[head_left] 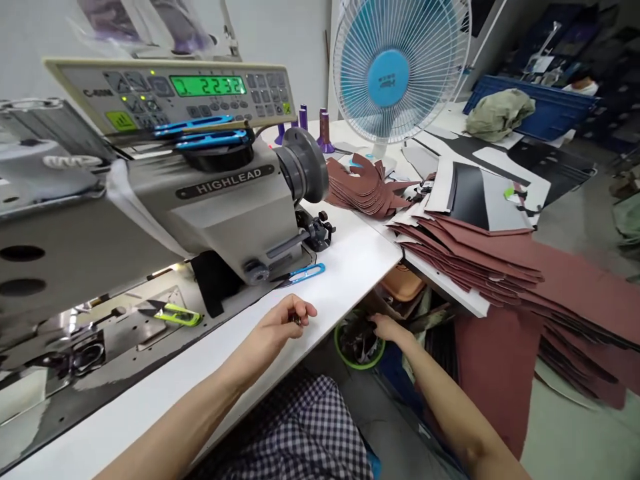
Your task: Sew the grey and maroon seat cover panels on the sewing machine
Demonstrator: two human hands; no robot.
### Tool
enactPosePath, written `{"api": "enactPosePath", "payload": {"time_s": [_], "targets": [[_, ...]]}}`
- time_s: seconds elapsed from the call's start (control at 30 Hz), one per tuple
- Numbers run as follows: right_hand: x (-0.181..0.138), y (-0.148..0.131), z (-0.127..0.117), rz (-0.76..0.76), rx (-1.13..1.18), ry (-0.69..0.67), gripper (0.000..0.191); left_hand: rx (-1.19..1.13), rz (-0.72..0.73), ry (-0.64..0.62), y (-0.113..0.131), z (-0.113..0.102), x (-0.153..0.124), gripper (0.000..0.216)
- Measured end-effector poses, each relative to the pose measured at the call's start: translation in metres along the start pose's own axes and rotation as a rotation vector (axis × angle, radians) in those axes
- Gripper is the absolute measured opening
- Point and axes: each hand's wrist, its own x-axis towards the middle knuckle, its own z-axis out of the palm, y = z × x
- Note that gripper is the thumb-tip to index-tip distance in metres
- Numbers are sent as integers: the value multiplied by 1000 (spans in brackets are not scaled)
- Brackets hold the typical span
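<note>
Left hand (289, 319): above the white bench (350, 257), its fingers curled shut around a small dark thing (296, 320), maybe metal, but too tiny for me to be sure.
Right hand (391, 328): down past the bench edge, at the green bin (358, 365); I can't tell if its fingers pinch anything.
Bin: low down, with dark scraps (359, 341) inside.
Blue snips (311, 271): on the bench near the left hand, beside the big sewing machine (225, 213).
Brown pieces (465, 253): piled up on the right.
</note>
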Motion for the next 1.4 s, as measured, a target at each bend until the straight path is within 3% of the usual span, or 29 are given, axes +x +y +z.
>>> {"api": "enactPosePath", "payload": {"time_s": [0.17, 0.23, 0.3, 0.37, 0.43, 0.5, 0.6, 0.7, 0.8, 0.87, 1.03, 1.1, 1.23, 1.33, 1.4], "targets": [[-40, -55, 5, -80, 97, -191, 37, 225, 235, 8, 0, 25, 19, 21], [-52, -79, 22, -138, 350, -234, 57, 334, 370, -30, 0, 47, 30, 31], [-54, -98, 37, -218, 710, -155, 63, 505, 507, -83, -1, 66, 42, 47], [-41, -114, 41, -308, 905, 9, 59, 674, 635, -97, -4, 75, 55, 60], [-18, -134, 29, -389, 858, 144, 53, 764, 762, -35, -8, 74, 67, 74], [12, -162, 8, -467, 767, 209, 48, 747, 824, 52, -14, 65, 76, 75], [60, -212, -18, -592, 601, 258, 38, 622, 710, 104, -20, 50, 87, 54], [101, -252, -23, -646, 394, 223, 31, 532, 543, 72, -21, 42, 94, 44], [130, -268, -13, -641, 229, 232, 33, 459, 468, 58, -21, 40, 100, 40], [138, -269, -10, -624, 182, 317, 37, 380, 436, 63, -22, 40, 102, 41], [112, -254, -16, -634, 221, 606, 46, 11, 389, 132, -16, 39, 100, 48], [87, -242, -7, -703, 198, 570, 47, -232, 270, 77, -8, 37, 100, 55], [45, -215, 22, -810, 105, 354, 33, -655, 2, -10, 5, 33, 105, 62], [48, -211, 22, -803, 156, 355, 28, -658, -11, 6, 3, 35, 106, 59], [68, -221, 9, -756, 248, 420, 29, -469, 58, -21, -3, 39, 101, 55]]}}
